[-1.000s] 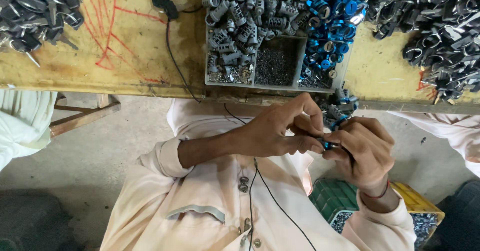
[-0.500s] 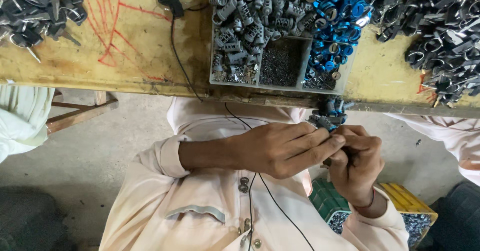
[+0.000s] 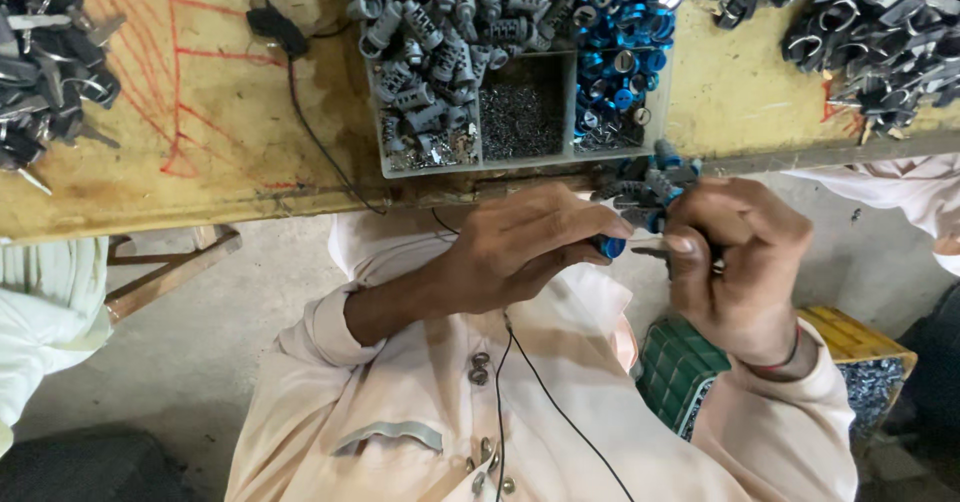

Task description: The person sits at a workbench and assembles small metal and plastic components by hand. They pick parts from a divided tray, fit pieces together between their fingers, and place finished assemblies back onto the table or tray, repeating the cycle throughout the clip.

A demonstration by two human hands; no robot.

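Note:
My left hand (image 3: 520, 247) pinches a small blue cylinder part (image 3: 610, 247) at its fingertips, just below the table edge. Close beside it, my right hand (image 3: 740, 262) is curled around a thin grey metal piece (image 3: 648, 253) whose tip points at the blue part. Right above both hands, a small cluster of grey and blue parts (image 3: 648, 184) lies on the table's edge. A three-compartment tray (image 3: 520, 164) behind it holds grey cylinders (image 3: 420, 82), tiny dark pieces (image 3: 520, 117) and blue rings (image 3: 615, 52).
Heaps of grey metal parts lie at the far left (image 3: 50, 72) and far right (image 3: 880, 32) of the yellow worktable (image 3: 200, 162). A black cable (image 3: 310, 122) runs over its edge. A green crate (image 3: 680, 372) and a yellow crate (image 3: 865, 347) sit by my right side. White-clothed people flank me.
My hands have risen toward the table edge and shifted right. They were clasped over the part; now the blue cylinder shows at my left fingertips.

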